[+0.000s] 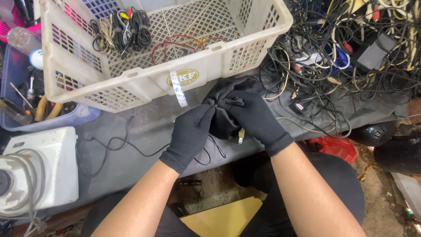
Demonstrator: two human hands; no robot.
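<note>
a person's left hand (189, 134) and right hand (253, 117), both in black knit gloves, close on a black cloth pouch (228, 103) held over the edge of a grey work table (144, 131), just in front of a white plastic crate (144, 83) holding coiled cables (120, 31). the left fingers pinch the gathered neck of the pouch from the side; the right hand wraps over it from above, fingers curled tight around the bunched fabric — both forearms angled inward, wrists meeting near the table's lip. a small pale connector (240, 135) and a thin black wire (131, 147) dangle from below the pouch. the risk, as it looks: that hanging lead could snag on the table edge or slip free toward the floor if the grip loosens, and black glove on black cloth makes the hold hard to judge by eye. a dense tangle of cords (342, 48) lies well to the right, close enough to catch a stray loop.
</note>
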